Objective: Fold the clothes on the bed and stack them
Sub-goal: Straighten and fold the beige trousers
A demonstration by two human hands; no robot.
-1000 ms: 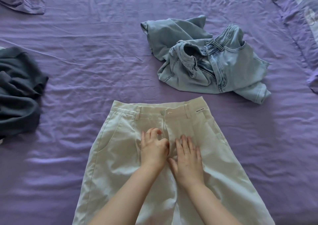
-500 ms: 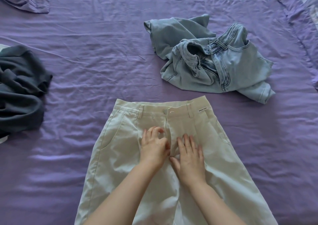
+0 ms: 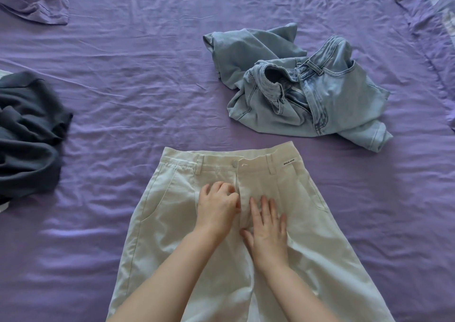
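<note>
Cream trousers [image 3: 315, 235] lie flat on the purple bed sheet [image 3: 138, 100], front side up, waistband away from me. My left hand [image 3: 216, 208] sits just left of the fly below the waistband button, its fingers curled and pinching the fly's edge. Beside it my right hand [image 3: 268, 225] lies flat with straight fingers, pressing the fabric just right of the fly. Crumpled light-blue jeans [image 3: 339, 100] sit beyond the trousers to the right. A rumpled dark grey garment [image 3: 27, 134] lies at the left edge.
A bunched lilac cloth [image 3: 37, 4] lies at the top left corner. A patterned purple pillow or cover [image 3: 433, 14] runs along the right edge. Bare wrinkled sheet stretches between the garments.
Both hands stay at the fly of the trousers. My left fingers have curled a little tighter toward the fly. The view has shifted slightly.
</note>
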